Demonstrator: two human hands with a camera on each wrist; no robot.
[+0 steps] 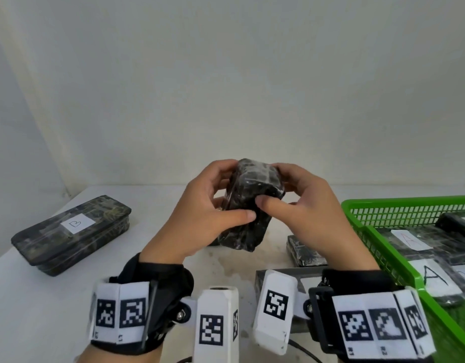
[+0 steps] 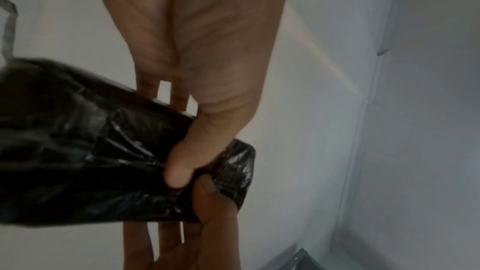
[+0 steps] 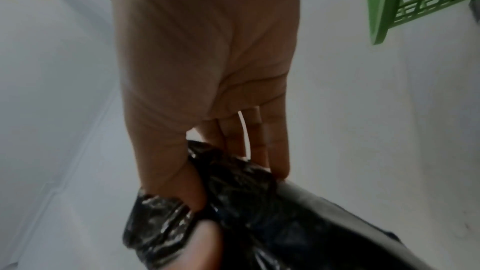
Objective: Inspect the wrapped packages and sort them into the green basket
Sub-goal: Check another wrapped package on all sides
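Observation:
A black plastic-wrapped package (image 1: 248,203) is held upright above the white table, between both hands. My left hand (image 1: 213,203) grips its left side, thumb across the front. My right hand (image 1: 299,203) grips the right side, thumb pressed on the front beside the left thumb. The left wrist view shows the same package (image 2: 91,151) under my left thumb (image 2: 182,169). In the right wrist view the package (image 3: 272,213) fills the lower part, pinched by my right hand (image 3: 207,182). The green basket (image 1: 378,231) stands at the right with several wrapped packages labelled A (image 1: 433,277).
A long wrapped package labelled B (image 1: 71,229) lies on the table at the left. A small wrapped package (image 1: 304,250) lies near the basket, behind my right wrist. Below the hands lies a grey flat box (image 1: 302,281). A white wall rises behind the table.

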